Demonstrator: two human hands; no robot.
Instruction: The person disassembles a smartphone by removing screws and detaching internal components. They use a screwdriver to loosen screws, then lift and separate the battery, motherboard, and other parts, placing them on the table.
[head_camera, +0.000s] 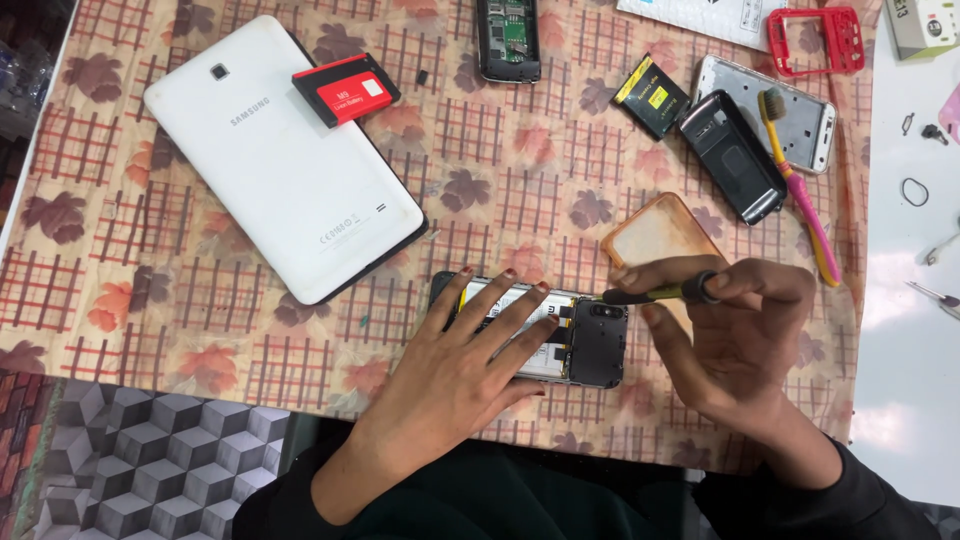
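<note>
Black and silver, the opened phone (560, 335) lies flat under your left hand (455, 365), whose fingers are spread apart and pressing it to the worktop (200, 320). Your right hand (735, 335) is clamped on a screwdriver (655, 294), tip at the phone's top edge. An orange case (655, 232) sits just beyond that hand, a white tablet (285, 155) well beyond your left.

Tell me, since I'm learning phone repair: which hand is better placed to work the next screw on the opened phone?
Probably the right hand: its fingers already grip the screwdriver, tip at the opened phone. The left hand lies flat on the phone, steadying it.
</note>
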